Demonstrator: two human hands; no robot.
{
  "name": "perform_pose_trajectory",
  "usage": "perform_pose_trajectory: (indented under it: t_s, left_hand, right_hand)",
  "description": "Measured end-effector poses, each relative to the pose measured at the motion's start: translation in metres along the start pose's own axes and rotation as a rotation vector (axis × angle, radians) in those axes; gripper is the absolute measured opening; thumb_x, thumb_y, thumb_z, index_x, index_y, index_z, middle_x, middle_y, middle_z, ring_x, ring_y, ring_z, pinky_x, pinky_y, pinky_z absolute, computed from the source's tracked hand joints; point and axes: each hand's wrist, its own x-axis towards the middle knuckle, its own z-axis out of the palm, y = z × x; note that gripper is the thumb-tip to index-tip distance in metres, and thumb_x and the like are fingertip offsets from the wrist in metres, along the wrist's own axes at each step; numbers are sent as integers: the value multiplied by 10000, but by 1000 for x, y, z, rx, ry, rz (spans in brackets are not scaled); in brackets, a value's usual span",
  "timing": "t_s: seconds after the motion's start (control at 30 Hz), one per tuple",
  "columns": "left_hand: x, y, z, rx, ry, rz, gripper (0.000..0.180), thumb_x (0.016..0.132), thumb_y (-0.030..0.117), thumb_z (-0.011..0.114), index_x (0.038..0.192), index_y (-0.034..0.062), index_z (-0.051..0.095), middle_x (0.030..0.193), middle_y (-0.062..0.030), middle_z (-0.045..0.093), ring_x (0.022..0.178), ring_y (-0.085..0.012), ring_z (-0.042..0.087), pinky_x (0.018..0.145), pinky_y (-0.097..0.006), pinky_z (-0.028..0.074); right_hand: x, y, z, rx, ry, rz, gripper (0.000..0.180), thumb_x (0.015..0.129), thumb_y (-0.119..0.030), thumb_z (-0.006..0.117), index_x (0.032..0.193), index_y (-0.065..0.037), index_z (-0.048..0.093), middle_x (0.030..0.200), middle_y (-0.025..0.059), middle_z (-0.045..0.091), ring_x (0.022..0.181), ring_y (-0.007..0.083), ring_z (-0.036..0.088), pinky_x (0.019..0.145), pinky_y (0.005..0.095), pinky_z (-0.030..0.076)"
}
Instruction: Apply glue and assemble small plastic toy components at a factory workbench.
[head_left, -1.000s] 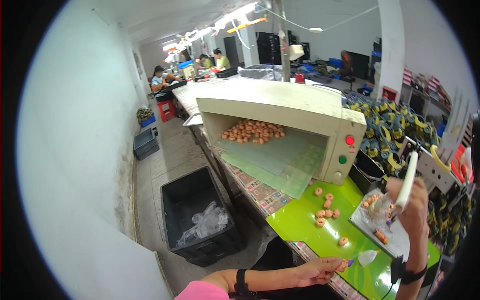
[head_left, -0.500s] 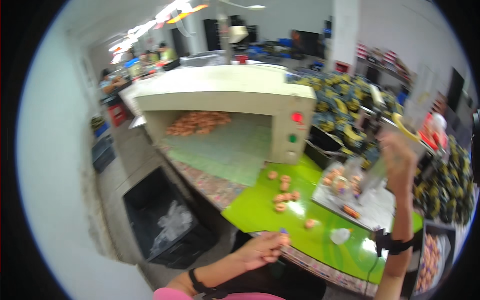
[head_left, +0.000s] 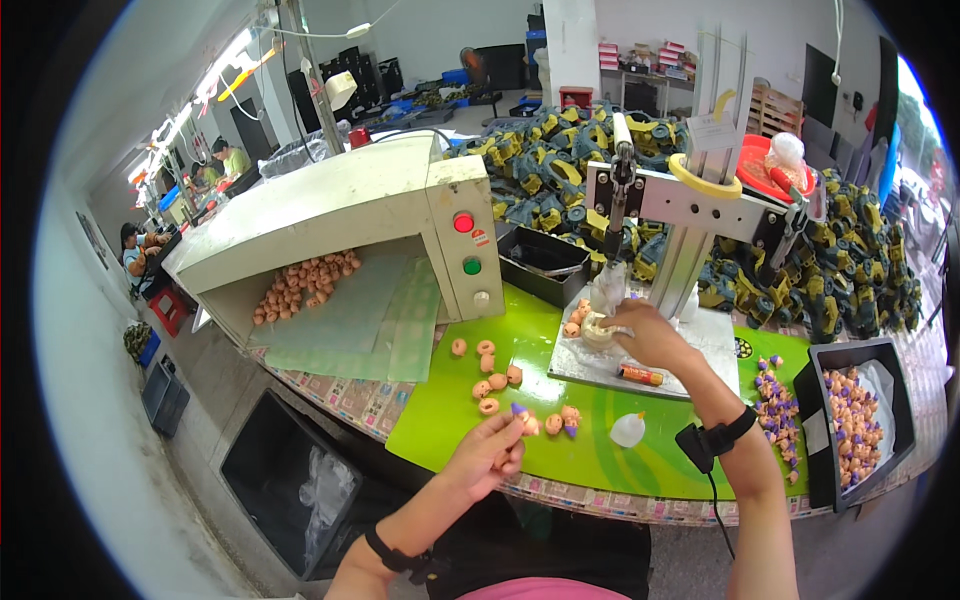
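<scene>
In the head view, lower centre, my left hand point(head_left: 487, 457) pinches a small orange piece with a purple tip point(head_left: 521, 413) above the green table point(head_left: 560, 465). At centre, my right hand point(head_left: 648, 335) closes its grip on a pale part point(head_left: 598, 330) on the grey plate point(head_left: 712, 345) under the press point(head_left: 640, 200).

- A tiny orange toy piece with a purple cone tip point(head_left: 519, 413) is pinched in the fingertips of the left hand point(head_left: 487, 455). It is lifted just above the shiny green table mat.
- A small round orange and pale toy piece point(head_left: 598, 330) sits on the grey metal plate under the press tool. The right hand point(head_left: 652, 338) is touching it from the right side. Two or three more orange pieces lie just beside it on the left.
</scene>
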Motion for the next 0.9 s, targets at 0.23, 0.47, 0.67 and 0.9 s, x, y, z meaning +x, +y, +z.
perform_pose_trajectory:
  t_s: [0.23, 0.47, 0.67, 0.9]
  left_hand:
    - [102, 40, 23, 483, 42, 132, 211, 935, 244, 608, 1039, 61, 617, 783, 36, 591, 541, -20, 459, 447, -168, 355]
    - [187, 21, 46, 602, 47, 317, 222, 854, 251, 706, 962, 63, 661, 750, 44, 554, 549, -30, 454, 461, -187, 359]
    - [221, 3, 42, 878, 105, 764, 221, 766, 209, 756, 891, 37, 694, 761, -8, 450, 660, -124, 463, 580, -268, 377]
    - [205, 10, 45, 1110, 114, 933, 245, 766, 211, 736, 880, 6, 665, 778, -74, 469, 674, -199, 495, 624, -330, 412]
  right_hand:
    - [-28, -39, -39, 49, 133, 109, 199, 812, -75, 617, 982, 2, 685, 960, 189, 665, 910, 351, 621, 809, 389, 489]
    - [-76, -70, -63, 96, 169, 103, 190, 816, -86, 627, 973, 3, 686, 922, 189, 673, 869, 363, 628, 787, 406, 494]
    - [-91, -84, -70, 71, 136, 115, 166, 824, -114, 647, 949, -15, 692, 859, 171, 669, 822, 336, 633, 740, 403, 494]
    - [-30, -99, -85, -7, 419, -148, 179, 833, -109, 636, 974, -2, 655, 904, 157, 669, 852, 350, 618, 730, 414, 490]
